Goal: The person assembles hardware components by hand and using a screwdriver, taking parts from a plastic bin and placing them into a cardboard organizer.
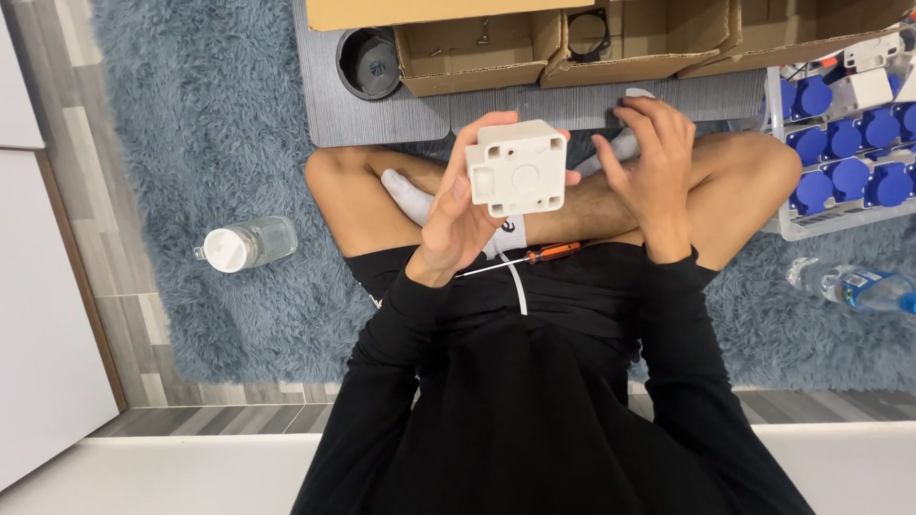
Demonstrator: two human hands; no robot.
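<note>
My left hand (456, 215) holds up a white square plastic box (517, 167), its back side with moulded circles facing me. My right hand (654, 157) hovers just right of the box with fingers curled; whether it pinches something small I cannot tell. A screwdriver with an orange handle (544, 254) lies across my lap below the box. I sit cross-legged in black clothes and white socks.
Open cardboard boxes (477, 48) stand ahead on a grey mat. A black round part (368, 63) lies beside them. A white crate of blue-and-white sockets (844, 157) sits at right. Plastic bottles lie left (246, 244) and right (863, 288) on the blue rug.
</note>
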